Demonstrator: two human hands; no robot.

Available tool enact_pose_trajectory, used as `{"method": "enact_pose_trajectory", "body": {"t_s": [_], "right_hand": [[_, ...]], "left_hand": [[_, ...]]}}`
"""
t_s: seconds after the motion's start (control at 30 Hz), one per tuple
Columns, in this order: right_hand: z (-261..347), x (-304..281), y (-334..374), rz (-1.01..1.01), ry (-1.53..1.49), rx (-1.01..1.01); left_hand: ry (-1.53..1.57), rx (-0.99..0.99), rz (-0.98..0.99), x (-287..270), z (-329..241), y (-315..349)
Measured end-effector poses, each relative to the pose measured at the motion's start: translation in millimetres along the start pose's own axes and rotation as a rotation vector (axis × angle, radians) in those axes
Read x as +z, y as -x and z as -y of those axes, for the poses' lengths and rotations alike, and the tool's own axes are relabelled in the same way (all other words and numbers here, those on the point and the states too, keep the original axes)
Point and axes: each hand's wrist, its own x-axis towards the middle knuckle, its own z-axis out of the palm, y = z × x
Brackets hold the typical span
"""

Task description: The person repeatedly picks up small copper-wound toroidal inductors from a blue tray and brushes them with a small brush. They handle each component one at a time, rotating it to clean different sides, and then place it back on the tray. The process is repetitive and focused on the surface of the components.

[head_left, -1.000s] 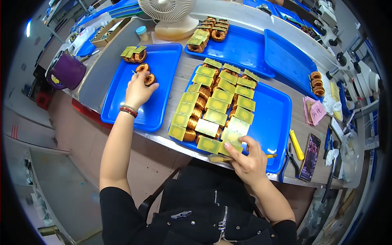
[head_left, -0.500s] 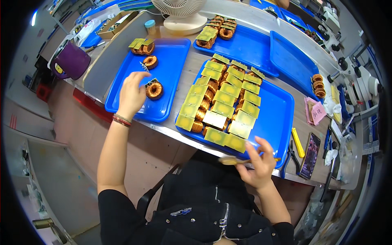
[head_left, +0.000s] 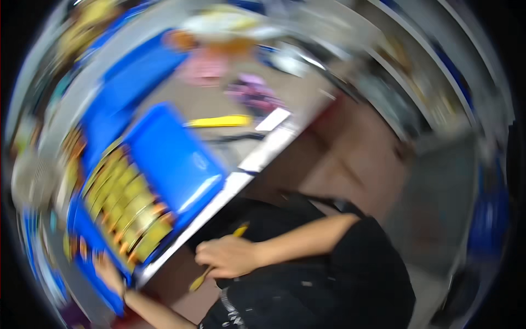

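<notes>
The picture is smeared by motion. My right hand [head_left: 227, 256] is closed around a thin yellow tool [head_left: 197, 283] with a wider rounded end, held above my dark clothing near the table edge. Over the left blue tray [head_left: 111, 300] is my left hand [head_left: 107, 274], beside copper-wound coils; its fingers are too blurred to read, and I cannot tell whether it holds anything. Between the hands, the middle blue tray [head_left: 170, 159] carries rows of copper coils topped with yellow-green boards [head_left: 123, 197].
Along the table lie a yellow-handled tool [head_left: 222, 121], dark pliers [head_left: 235, 139], a phone [head_left: 255, 93] and pink papers [head_left: 205, 67]. More blue trays [head_left: 145, 60] stand behind. A pale fan [head_left: 35, 178] is at the far left.
The whole view has swung to the right and tilted, so the trays now sit lower left. My right hand still holds the yellow tool, now closed more fully around it.
</notes>
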Motion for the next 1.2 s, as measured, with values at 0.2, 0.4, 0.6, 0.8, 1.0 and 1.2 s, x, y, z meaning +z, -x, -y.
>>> {"method": "enact_pose_trajectory", "body": {"t_s": [0.2, 0.4, 0.6, 0.8, 1.0, 1.2], "right_hand": [[-21.3, 30.9, 0.5, 0.129, 0.028, 0.209], [-34.2, 45.9, -27.5, 0.214, 0.047, 0.023], [-40.6, 62.3, -24.2, 0.341, -0.316, 0.169], [-22.2, 1.0, -0.9, 0.075, -0.294, 0.04], [-22.9, -20.3, 21.3, 0.069, -0.239, 0.097], [-34.9, -43.3, 52.1, -0.194, -0.237, 0.319]], "left_hand": [[-0.431, 0.098, -0.036, 7.4, -84.5, 24.7], [-0.615, 0.018, -0.045, 10.0, -33.0, 7.1], [-0.692, -0.068, -0.08, 1.6, -2.4, -4.6], [-0.497, 0.026, -0.229, 28.6, -1.2, -15.6], [0.422, -0.243, -0.445, -0.3, 7.7, 2.1], [1.618, -0.126, 0.068, -27.4, -93.5, 89.8]]}}
